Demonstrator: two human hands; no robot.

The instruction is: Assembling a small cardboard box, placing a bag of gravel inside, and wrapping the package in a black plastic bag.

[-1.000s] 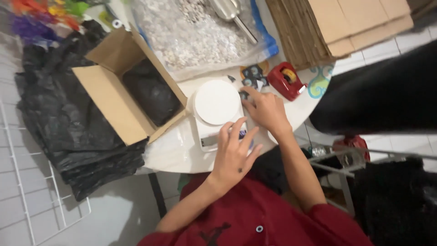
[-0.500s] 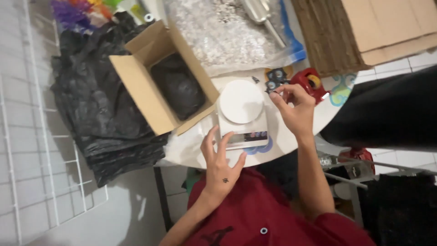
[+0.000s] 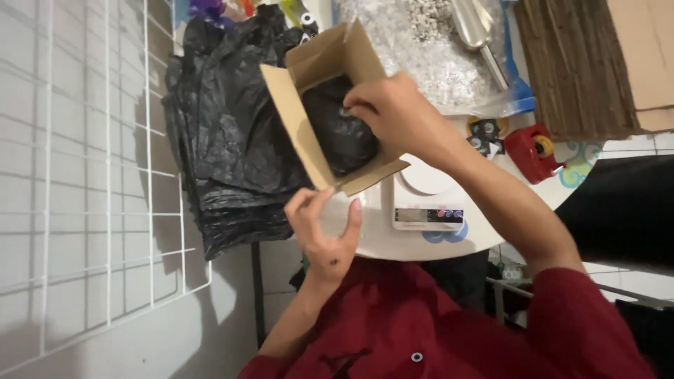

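Right hand (image 3: 397, 112) reaching forward, fingers curled down, left hand (image 3: 324, 228) half open, fingers loosely bent

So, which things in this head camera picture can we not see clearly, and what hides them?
- Contents of the black plastic bag in the brown cardboard box: head view, the opaque bag hides them.
- Right hand fingertips: head view, pressed into the bag.
- White digital kitchen scale: its platform is partly covered by the box and forearm; the display is too small.
- Left hand palm: turned away.
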